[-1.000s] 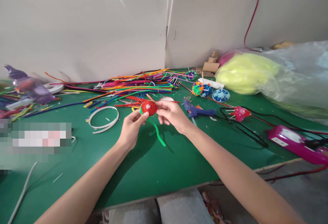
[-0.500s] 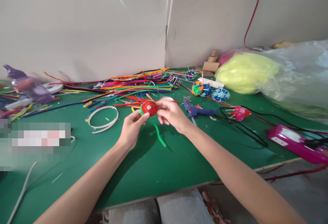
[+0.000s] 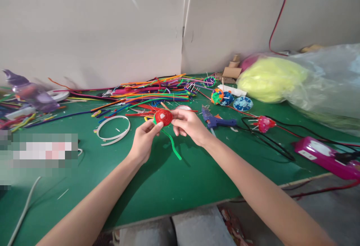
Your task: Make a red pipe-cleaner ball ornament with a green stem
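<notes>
Both my hands hold a round red coil of pipe cleaner [image 3: 166, 115] with a whitish spot near its middle, above the green table. My left hand [image 3: 144, 139] pinches its lower left edge between thumb and fingers. On the other side, my right hand [image 3: 189, 125] has its fingertips closed on the right edge. A green pipe cleaner [image 3: 174, 146] runs along the coil's left rim, and its loose end hangs down below. Behind my hands lie red pipe cleaners [image 3: 143, 108]. The underside of the coil is hidden.
A blue glue gun [image 3: 218, 121] lies right of my hands, near finished-looking blue discs [image 3: 243, 104] and a purple power strip [image 3: 323, 156]. Bundled pipe cleaners [image 3: 157, 98] line the back. Left are a white strip loop [image 3: 128, 128] and a purple bottle [image 3: 36, 98]. Plastic bags [image 3: 272, 79] sit at right.
The coil has shifted very slightly to the left and up with my hands. My grip on it looks the same.
</notes>
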